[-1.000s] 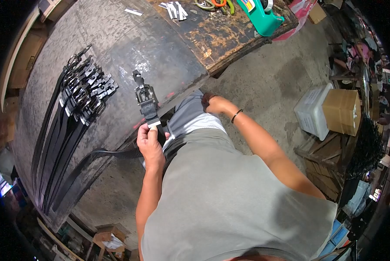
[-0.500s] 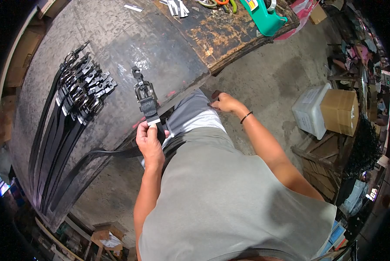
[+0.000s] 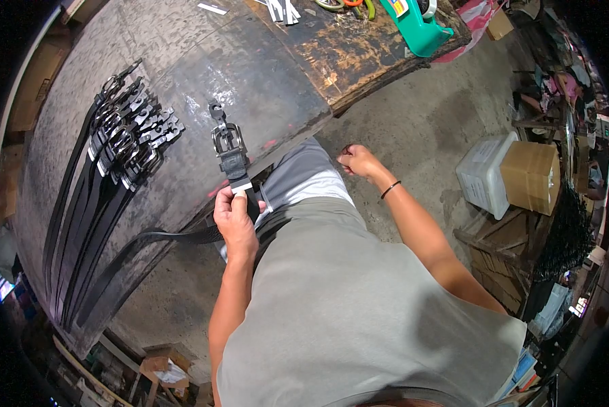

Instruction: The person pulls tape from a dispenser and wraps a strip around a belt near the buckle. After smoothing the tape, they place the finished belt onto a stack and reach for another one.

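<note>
My left hand (image 3: 234,214) is closed on a black belt (image 3: 233,165) just below its metal buckle. A small white strip (image 3: 241,187) is pressed under my thumb against the strap. The buckle end points away from me above the table edge, while the rest of the strap trails left from my hand onto the table. Off to the right, beyond my knee, my right hand (image 3: 360,161) has its fingers curled together; whatever they may hold is too dark and small to make out. Several more black belts (image 3: 90,203) lie side by side on the left, buckles together.
The dark metal-topped table (image 3: 189,156) spans the left and far side. At its far end are white strips (image 3: 284,10), orange- and green-handled tools (image 3: 352,4) and a green tape dispenser (image 3: 416,30). A plastic bin (image 3: 482,175) and a cardboard box (image 3: 531,176) stand on the right.
My right hand has moved slightly right, away from my knee, and its fingers are more curled. My left hand still grips the belt in about the same place.
</note>
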A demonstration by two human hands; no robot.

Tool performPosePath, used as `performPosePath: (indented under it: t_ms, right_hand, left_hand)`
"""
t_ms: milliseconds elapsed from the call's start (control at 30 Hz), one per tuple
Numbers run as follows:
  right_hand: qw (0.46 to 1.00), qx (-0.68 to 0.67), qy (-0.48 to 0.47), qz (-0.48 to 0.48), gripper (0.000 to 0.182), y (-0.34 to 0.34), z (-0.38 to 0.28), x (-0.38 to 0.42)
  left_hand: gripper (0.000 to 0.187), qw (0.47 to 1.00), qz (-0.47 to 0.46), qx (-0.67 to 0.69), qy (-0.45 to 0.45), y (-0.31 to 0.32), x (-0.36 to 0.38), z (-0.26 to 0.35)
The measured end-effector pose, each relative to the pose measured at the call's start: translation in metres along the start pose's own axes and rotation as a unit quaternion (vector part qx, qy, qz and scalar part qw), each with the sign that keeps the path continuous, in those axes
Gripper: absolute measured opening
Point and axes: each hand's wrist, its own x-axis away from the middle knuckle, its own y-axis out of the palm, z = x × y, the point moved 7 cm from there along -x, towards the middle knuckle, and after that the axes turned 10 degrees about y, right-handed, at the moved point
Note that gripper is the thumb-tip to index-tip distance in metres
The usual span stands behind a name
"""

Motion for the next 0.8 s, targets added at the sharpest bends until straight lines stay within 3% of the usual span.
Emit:
performPosePath:
  t_ms: [800]
  right_hand:
    - [0.999, -0.037, -0.008, -0.035, 0.013, 0.023, -0.006, 0.006]
  left_hand:
    - [0.007, 1.0, 0.002, 0.006, -0.004, -0.001, 0.0, -0.003]
